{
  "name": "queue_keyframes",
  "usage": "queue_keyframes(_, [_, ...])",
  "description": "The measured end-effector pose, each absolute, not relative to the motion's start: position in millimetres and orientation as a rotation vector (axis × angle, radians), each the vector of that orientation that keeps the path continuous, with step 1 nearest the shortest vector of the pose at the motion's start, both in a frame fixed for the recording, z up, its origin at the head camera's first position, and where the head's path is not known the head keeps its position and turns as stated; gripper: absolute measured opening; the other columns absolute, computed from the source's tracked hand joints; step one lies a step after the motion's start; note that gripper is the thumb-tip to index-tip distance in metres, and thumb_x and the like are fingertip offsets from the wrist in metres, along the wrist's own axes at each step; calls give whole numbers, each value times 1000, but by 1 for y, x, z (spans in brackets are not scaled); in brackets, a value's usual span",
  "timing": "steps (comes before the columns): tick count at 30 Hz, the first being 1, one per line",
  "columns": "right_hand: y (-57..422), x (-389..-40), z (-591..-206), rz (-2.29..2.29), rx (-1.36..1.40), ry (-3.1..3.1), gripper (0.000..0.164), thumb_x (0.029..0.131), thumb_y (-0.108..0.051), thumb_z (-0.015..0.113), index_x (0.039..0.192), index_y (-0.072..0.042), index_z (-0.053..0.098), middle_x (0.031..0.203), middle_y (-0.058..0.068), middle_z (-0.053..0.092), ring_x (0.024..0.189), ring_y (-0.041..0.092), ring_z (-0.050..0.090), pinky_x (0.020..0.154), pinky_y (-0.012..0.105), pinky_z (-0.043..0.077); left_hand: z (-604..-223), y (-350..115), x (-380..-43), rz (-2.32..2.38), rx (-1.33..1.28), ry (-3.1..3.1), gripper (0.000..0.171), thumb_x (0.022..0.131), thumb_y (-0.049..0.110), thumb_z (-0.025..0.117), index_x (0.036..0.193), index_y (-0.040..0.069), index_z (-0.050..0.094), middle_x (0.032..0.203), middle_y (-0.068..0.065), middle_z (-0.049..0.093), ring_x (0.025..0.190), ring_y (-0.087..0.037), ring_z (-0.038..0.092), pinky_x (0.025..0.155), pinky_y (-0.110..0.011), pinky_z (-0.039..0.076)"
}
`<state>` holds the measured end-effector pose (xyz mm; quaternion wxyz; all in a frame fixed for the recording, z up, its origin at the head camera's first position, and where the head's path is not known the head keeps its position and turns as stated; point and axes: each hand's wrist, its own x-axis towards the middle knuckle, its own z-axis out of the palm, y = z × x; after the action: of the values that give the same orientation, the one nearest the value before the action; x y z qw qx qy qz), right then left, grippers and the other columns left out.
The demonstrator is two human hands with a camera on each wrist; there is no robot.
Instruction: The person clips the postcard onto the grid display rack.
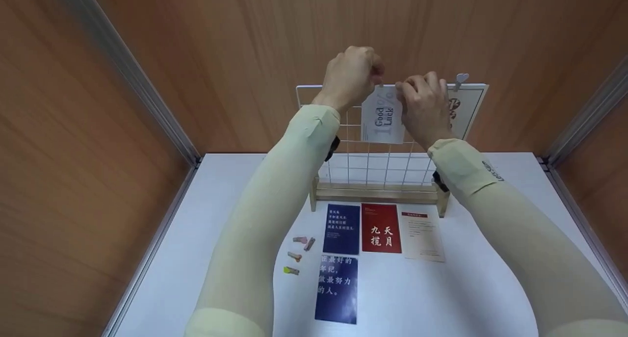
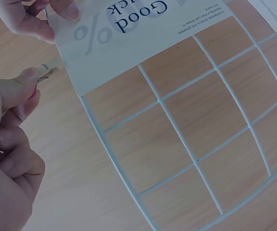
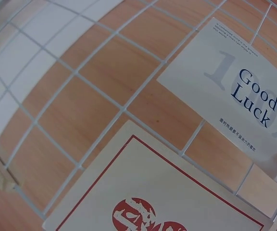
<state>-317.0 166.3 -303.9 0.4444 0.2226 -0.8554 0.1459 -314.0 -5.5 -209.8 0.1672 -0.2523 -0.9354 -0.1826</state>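
Observation:
A white card (image 1: 381,123) printed "Good Luck" lies against the upper part of a white wire grid rack (image 1: 369,162). My right hand (image 1: 426,104) pinches the card at its top right corner, at the rack's top edge. Between thumb and finger, my left hand (image 1: 349,77) pinches a small clip (image 2: 46,72) with a bit of pink showing. In the left wrist view, the clip's tip points at the card's top edge, with a small gap between. Another card (image 3: 153,180), with a red border, hangs to the right, partly behind my right hand, under a heart-topped clip (image 1: 461,79).
Below the rack's wooden base (image 1: 375,194) lie a blue card (image 1: 341,229), a red card (image 1: 381,219) and a cream card (image 1: 424,239). Another blue card (image 1: 337,302) lies nearer. Several small clips (image 1: 294,256) are at their left. Wooden panels (image 1: 274,28) enclose the white table (image 1: 225,194).

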Motion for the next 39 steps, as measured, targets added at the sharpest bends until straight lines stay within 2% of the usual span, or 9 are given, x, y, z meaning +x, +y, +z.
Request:
queue_keyframes(8, [164, -314, -306, 387, 555, -2150, 18, 99, -6, 60, 106, 8, 69, 103, 22, 65, 87, 36, 50, 72, 45, 39, -208, -4, -315, -417, -733, -2668, 17, 99, 12, 62, 104, 16, 78, 105, 2, 71, 84, -9, 62, 78, -22, 51])
queue_keyframes(28, [157, -312, -304, 421, 597, -2139, 18, 94, 3, 64, 111, 5, 69, 108, 24, 64, 89, 36, 53, 74, 42, 48, -202, 2, -320, -300, -777, -2677, 19, 97, 10, 62, 106, 14, 78, 107, 0, 72, 84, -10, 62, 79, -23, 52])
queue_keyframes(39, [152, -310, -305, 417, 587, -2145, 19, 95, 1, 63, 113, 6, 69, 108, 23, 64, 88, 35, 52, 73, 41, 48, -198, 2, -320, -266, -758, -2755, 17, 97, 12, 63, 106, 15, 77, 108, 1, 70, 89, -12, 61, 79, -23, 51])
